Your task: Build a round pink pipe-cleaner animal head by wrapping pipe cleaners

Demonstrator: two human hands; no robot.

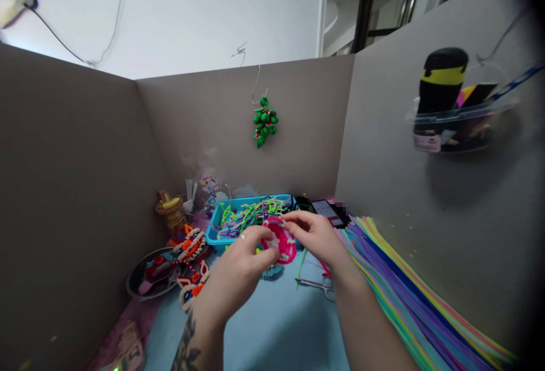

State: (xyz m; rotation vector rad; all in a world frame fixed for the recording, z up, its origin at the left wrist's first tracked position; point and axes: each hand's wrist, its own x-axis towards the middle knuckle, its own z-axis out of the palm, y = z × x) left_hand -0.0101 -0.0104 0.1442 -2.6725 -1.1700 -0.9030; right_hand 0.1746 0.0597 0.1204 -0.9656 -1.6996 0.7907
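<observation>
A pink cup-shaped piece of bent pipe cleaner (290,251), with pale bits along its rim, is held up above the blue table surface. My left hand (244,266) pinches its near left side, thumb and fingers closed on it. On the far right edge, my right hand (313,234) grips the same piece with thumb and fingertips. Below the hands lies a light-blue fuzzy piece (272,273), partly covered by them. A pair of scissors (315,285) rests on the table just under my right wrist, beside a thin green strand (301,263).
Behind the hands stands a blue tray (212,236) of pipe-cleaner scraps. Long coloured pipe cleaners (395,286) line the right. A metal bowl (133,286) and orange-and-cream pieces (191,243) sit left. Grey panels (200,127) enclose three sides; a green ornament (264,124) hangs there.
</observation>
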